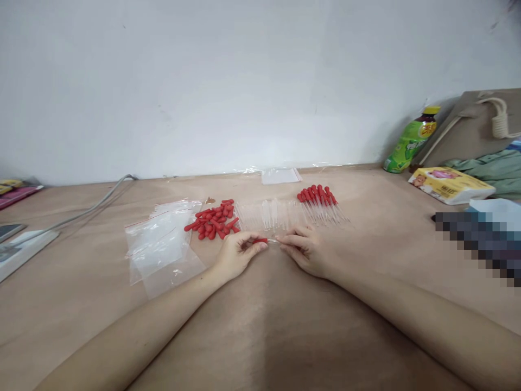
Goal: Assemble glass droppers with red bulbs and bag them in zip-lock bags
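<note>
My left hand [238, 254] pinches a red rubber dropper bulb [261, 240] between thumb and fingers. A thin clear dropper tube [273, 241] spans the gap from the bulb to my right hand [307, 251], whose fingertips close on its other end. Whether the tube sits inside the bulb, I cannot make out. Just beyond my left hand lies a heap of loose red bulbs [214, 221]. Several clear tubes [266, 213] lie side by side behind both hands. Past my right hand rests a group of droppers with red bulbs on clear tubes [319, 196].
Clear zip bags [160, 244] overlap left of the bulbs, and a white packet [280, 176] lies by the wall. A grey cable [93, 209] crosses the left side. On the right are a green bottle [411, 141], a yellow tissue pack [450, 184] and a bag [468, 125].
</note>
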A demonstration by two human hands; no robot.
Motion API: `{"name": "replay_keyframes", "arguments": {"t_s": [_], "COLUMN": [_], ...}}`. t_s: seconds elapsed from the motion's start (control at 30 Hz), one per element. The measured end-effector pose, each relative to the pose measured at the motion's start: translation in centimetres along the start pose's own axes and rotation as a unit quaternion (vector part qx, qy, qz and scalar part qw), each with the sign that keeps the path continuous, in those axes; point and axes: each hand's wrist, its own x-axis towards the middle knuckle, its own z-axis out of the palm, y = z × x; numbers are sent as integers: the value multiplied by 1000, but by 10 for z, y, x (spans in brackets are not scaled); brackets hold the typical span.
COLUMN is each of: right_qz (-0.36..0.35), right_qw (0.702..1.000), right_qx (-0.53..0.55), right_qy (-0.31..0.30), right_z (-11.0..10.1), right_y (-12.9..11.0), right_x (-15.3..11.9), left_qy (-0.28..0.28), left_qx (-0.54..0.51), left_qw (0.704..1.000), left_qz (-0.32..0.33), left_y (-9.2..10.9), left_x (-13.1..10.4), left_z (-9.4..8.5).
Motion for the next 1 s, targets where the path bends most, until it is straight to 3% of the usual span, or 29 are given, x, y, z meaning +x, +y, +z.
{"name": "replay_keyframes", "arguments": {"t_s": [0.17,0.3,0.53,0.77,1.0], "right_qz": [-28,-37,-98,-98,-101], "right_qw": [999,997,981,984,983], "right_qx": [1,-37,-160,-147,-153], "right_qy": [-24,-48,-47,-22,-13], "right_z": [-4,-8,-10,-12,-12], "right_y": [3,3,-3,-8,-12], "right_x": [0,-1,2,4,5], "left_qy": [-16,-58,-30,-33,-37], "left_qx": [59,96,153,182,203], "left_qw": [994,988,977,957,948], "left_qz": [86,105,145,222,244], "left_y": [3,5,7,5,4], "left_x": [-2,-4,-5,-4,-5], "left_z": [-3,-3,-1,-3,-2]}}
